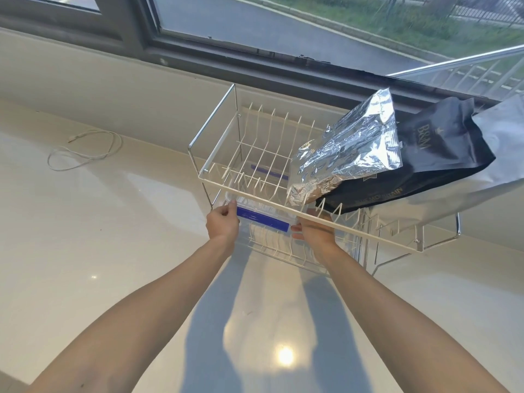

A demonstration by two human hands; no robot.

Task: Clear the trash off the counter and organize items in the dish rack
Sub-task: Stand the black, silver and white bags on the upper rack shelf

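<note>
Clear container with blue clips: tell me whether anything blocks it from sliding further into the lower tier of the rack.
Nothing visible blocks it. The container is held by the left hand and right hand under the top tier, and the bags lie on the upper tier of the rack.

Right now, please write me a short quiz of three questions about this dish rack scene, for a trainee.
1. True or false: both hands hold the clear container with blue clips.
2. Which tier of the dish rack carries the silver bag and the black bag? A upper, B lower.
3. What lies on the counter to the far left?

Key: 1 true, left hand and right hand at its ends. 2 A. 3 a white cable.
</note>
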